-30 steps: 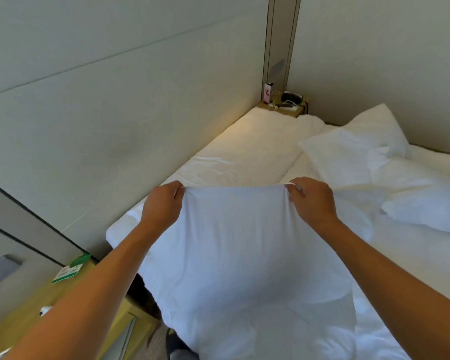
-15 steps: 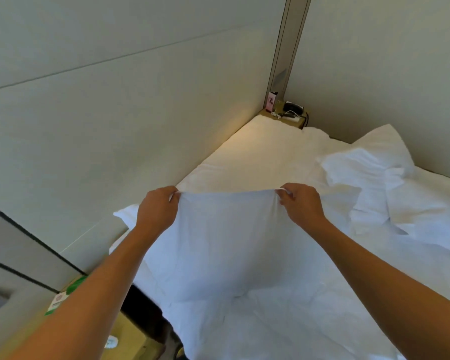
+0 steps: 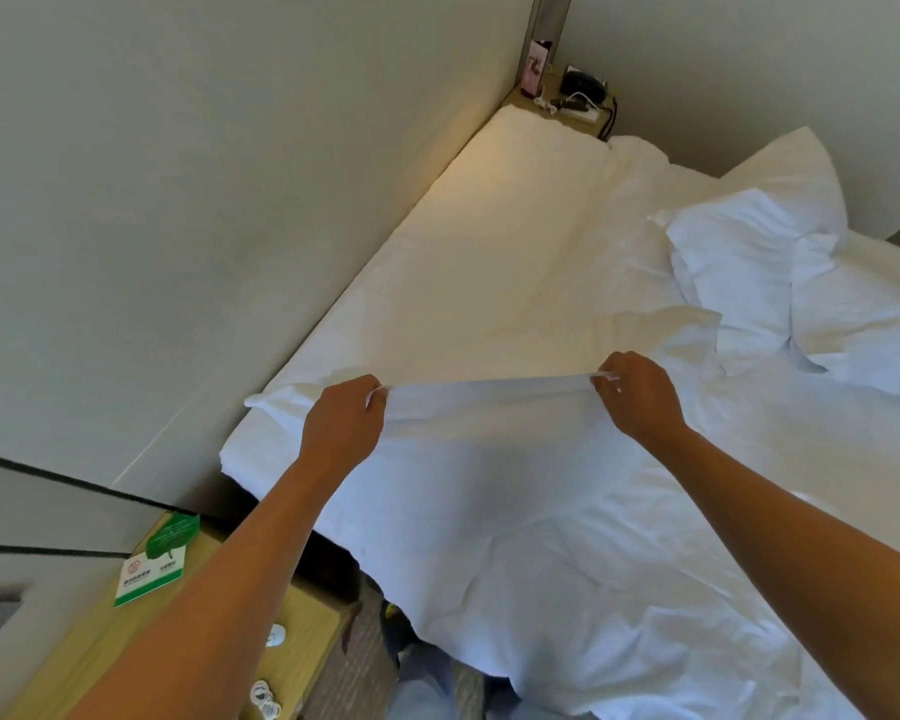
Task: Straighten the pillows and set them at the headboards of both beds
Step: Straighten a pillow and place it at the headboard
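White cotton is stretching taut between the left hand (image 3: 341, 426) and right hand (image 3: 637, 394), each pinching a far corner of the pillow (image 3: 489, 459), which is lying flat over the bed (image 3: 489, 241) edge. Bare sheet is lying open beyond it; another pillow (image 3: 749, 262) is slumping at right, and a wooden nightstand (image 3: 302, 652) is sitting just beside the bed's near corner.

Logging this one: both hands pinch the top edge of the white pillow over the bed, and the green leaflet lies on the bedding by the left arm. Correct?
Not quite. Left hand and right hand do pinch the pillow edge, but the green leaflet lies on the wooden nightstand, not the bedding; the head view shows it.
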{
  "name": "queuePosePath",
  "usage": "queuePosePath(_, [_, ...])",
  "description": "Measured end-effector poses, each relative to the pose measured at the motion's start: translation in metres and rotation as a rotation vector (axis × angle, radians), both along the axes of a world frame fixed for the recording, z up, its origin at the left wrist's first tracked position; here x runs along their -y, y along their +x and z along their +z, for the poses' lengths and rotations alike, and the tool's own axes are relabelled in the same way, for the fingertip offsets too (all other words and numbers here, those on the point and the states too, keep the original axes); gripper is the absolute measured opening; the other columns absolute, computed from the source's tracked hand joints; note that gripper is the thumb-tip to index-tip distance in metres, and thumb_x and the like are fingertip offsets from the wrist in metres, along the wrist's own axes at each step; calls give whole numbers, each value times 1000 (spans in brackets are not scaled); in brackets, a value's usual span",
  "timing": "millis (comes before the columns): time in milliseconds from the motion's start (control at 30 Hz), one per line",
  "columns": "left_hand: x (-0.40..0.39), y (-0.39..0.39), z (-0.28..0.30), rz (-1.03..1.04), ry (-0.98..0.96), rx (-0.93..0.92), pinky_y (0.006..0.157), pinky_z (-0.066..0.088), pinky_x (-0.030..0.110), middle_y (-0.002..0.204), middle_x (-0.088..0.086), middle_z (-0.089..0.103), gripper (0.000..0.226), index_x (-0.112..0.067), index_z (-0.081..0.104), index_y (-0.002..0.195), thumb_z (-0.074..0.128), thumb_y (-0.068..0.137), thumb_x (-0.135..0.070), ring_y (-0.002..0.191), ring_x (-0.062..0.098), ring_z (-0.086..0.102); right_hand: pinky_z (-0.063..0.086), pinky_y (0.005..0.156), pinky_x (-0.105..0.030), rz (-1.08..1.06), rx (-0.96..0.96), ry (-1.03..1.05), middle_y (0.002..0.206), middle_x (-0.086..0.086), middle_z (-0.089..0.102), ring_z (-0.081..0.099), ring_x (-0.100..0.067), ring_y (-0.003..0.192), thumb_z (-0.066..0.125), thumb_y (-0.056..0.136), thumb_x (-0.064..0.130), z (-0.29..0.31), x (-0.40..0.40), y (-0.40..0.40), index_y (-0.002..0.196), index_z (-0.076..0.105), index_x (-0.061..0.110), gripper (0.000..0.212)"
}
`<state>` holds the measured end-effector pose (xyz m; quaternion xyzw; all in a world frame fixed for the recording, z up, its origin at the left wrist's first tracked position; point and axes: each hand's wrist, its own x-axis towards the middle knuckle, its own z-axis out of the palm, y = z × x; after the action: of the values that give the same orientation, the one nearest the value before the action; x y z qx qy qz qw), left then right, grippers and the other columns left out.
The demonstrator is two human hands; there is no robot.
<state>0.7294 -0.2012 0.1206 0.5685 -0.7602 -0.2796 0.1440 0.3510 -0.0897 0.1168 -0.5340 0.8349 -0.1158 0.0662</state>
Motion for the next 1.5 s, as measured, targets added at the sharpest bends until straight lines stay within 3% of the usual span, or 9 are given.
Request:
queuePosePath(200, [7,0,-11,0,29,-22,63,48,39,69,6,60,35,-7,57,78,49,104,-28,67,28,59,52,71,-41,11,66,-95,82,-9,64,64,-32,81,55,106,22,-3,12,5,91,55,10,20])
queuePosePath(367, [7,-4,-19,-32,124,-40,58,41,34,66,6,56,32,-7,51,75,50,103,-24,62,27,53,59,57,-39,-28,177,-56,64,-5,66,68,-16,49,46,110,27,-3,14,9,94,43,17,19])
queuePosePath(467, [7,-4,-24,-62,177,-33,56,39,29,69,0,60,23,-15,55,80,53,100,-25,62,19,55,56,58,-45,-6,136,-86,65,-9,59,62,-30,56,51,108,21,-8,15,7,95,47,11,18])
queuePosePath(600, [10,-7,-23,-116,141,27,71,51,31,90,2,72,23,-14,69,99,51,103,-27,82,24,67,58,67,-41,40,119,-82,68,-3,64,66,-26,61,54,105,25,-12,20,-4,94,55,16,14])
queuePosePath(833, [22,-29,-15,-68,71,168,69,47,35,83,8,68,33,-6,66,91,44,107,-25,78,29,63,50,77,-35,77,94,29,104,-9,71,68,-34,90,67,99,25,-29,31,-46,107,73,12,16])
queuePosePath(900, [26,-35,-12,-43,57,190,68,46,36,81,7,66,33,-6,65,89,44,107,-24,75,27,59,43,74,-32,88,107,36,100,-10,68,67,-36,88,66,100,19,-32,37,-57,101,73,8,13])
queuePosePath(1000, [28,-44,-8,10,54,230,64,39,34,71,1,56,33,-9,56,80,43,107,-23,70,26,55,36,66,-34,112,157,-1,82,-6,56,57,-34,74,59,103,18,-32,48,-66,87,53,13,17])
queuePosePath(1233, [31,-63,-3,121,40,269,57,29,31,60,-5,46,35,-13,48,72,44,107,-19,61,22,48,48,56,-41,202,295,-83,69,-8,59,58,-30,60,53,106,21,-31,75,-86,97,43,13,15])
queuePosePath(1500, [40,-67,9,220,16,307,69,48,37,77,8,66,33,-9,62,88,41,108,-25,71,27,60,46,67,-32,214,228,-99,89,-8,74,68,-32,79,59,103,19,-40,97,-97,101,71,13,14])
